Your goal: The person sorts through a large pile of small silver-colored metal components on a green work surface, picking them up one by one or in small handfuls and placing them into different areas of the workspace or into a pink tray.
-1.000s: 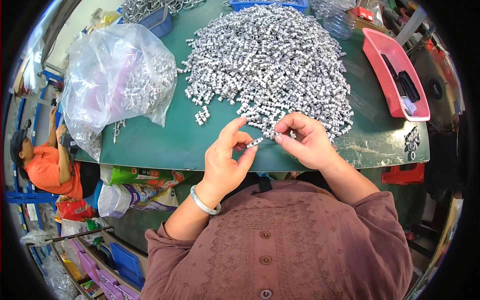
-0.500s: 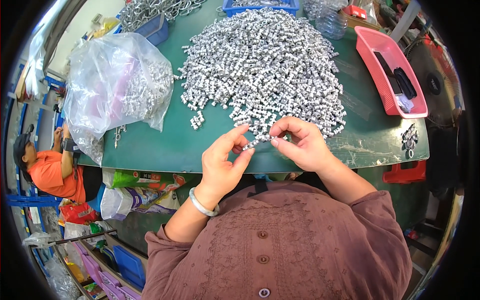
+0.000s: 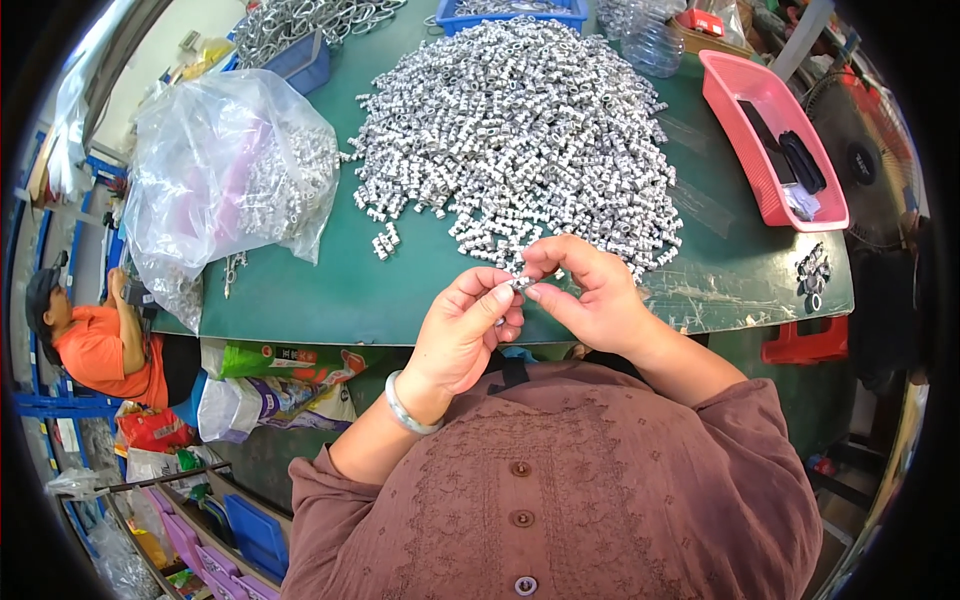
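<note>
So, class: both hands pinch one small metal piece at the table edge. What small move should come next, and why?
Probably press the small metal piece together: the left hand and right hand meet on it with fingertips, just short of the pile.

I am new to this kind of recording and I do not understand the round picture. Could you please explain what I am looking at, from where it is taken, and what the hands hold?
The picture comes from a wide camera on a person's head, looking down, so edges bend. The left hand and right hand meet over the near edge of a green table, pinching one small silver metal part between the fingertips. Behind them lies a big heap of similar metal parts. To the left stands a clear plastic bag with more parts; to the right, a pink tray. Another person in orange sits at far left.
</note>
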`<state>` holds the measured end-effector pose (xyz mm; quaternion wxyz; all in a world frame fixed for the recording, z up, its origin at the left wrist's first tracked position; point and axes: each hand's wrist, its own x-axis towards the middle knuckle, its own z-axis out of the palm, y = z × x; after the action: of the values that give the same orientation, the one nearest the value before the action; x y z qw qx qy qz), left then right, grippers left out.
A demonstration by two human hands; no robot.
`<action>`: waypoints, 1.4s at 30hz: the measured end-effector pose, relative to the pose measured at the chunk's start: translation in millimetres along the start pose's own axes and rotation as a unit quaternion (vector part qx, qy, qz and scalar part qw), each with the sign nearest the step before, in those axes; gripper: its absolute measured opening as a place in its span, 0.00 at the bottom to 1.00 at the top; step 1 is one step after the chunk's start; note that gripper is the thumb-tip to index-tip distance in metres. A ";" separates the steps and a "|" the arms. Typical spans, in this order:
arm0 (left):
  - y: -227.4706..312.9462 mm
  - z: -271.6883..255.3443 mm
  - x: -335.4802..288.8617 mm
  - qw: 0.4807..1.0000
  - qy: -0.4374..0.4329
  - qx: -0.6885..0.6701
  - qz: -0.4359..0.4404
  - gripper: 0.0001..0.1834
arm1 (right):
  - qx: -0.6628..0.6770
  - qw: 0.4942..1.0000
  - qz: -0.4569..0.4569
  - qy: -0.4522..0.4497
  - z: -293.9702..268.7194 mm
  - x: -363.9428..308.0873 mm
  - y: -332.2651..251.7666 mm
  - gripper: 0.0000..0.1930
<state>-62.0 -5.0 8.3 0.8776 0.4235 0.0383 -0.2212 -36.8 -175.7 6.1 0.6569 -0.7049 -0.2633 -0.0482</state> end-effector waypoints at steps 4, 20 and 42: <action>-1.1 -3.6 -0.1 1.000 0.001 -0.011 -0.006 0.05 | -0.167 0.986 -0.025 -0.018 -9.0 6.9 -3.5 0.15; 7.6 -25.8 -5.2 0.994 0.005 -0.108 -0.010 0.08 | -0.488 0.852 -0.119 -0.149 -8.5 16.3 6.6 0.03; -3.8 -21.6 0.5 0.995 0.045 -0.055 -0.065 0.07 | -0.418 0.899 -0.082 -0.105 -2.4 21.7 14.5 0.16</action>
<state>-60.5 9.2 -8.4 0.8808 0.3805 0.1176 -0.2559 -11.2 -171.3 2.3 0.2647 -0.8912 -0.3433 -0.1336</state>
